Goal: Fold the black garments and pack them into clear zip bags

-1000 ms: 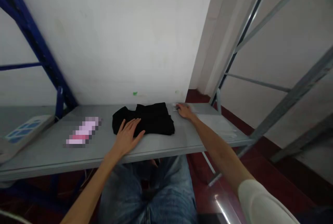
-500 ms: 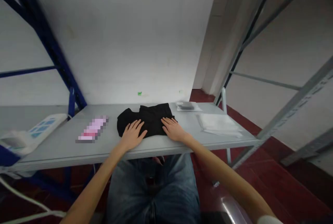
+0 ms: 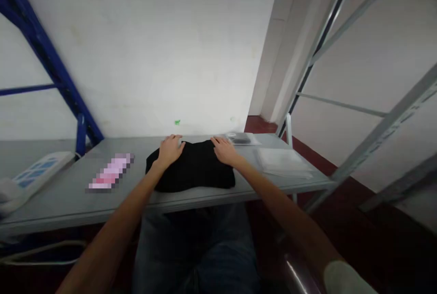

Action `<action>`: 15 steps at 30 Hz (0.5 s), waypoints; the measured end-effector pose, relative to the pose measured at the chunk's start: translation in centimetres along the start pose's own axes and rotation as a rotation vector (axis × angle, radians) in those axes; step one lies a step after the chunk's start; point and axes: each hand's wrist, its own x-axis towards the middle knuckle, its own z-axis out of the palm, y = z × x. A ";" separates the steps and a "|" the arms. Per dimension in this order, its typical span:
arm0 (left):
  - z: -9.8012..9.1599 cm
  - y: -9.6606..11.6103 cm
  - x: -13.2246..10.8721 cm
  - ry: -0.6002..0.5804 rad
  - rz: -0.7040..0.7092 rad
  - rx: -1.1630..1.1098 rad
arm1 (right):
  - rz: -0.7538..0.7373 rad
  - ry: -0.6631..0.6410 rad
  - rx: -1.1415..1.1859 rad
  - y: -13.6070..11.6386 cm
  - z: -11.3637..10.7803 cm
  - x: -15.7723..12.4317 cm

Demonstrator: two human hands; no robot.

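A dark, folded black garment [image 3: 198,171] lies on the grey table in front of me, its near side close to the front edge. My left hand [image 3: 170,150] is at the far left part of the cloth, fingers bent over its far edge and thumb on the near side. At the far right corner, my right hand [image 3: 224,150] has its fingers curled on the cloth in a similar way. The fingertips are partly hidden, and the garment's exact kind does not show.
A blurred-out pink, phone-shaped item [image 3: 111,173] lies to the left, with a white power strip [image 3: 41,171] beyond it. Clear plastic bags [image 3: 283,162] lie on the right; a packet with something dark inside [image 3: 241,138] sits behind them. Metal frames flank the table [image 3: 129,203].
Both hands have gone from lying flat on the garment to its far edge. The cloth now reaches nearer to the table's front edge, with a straighter outline. The view has shifted slightly.
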 end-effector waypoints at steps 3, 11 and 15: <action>1.6 -0.7 1.8 -0.090 -0.013 -0.030 | 0.123 -0.045 -0.070 1.7 0.2 2.3; 2.6 -1.9 2.4 -0.075 0.053 -0.165 | 0.186 0.021 -0.067 2.2 0.4 1.7; 1.5 -1.3 2.6 -0.036 0.065 -0.245 | 0.219 0.117 0.039 1.2 -0.9 0.2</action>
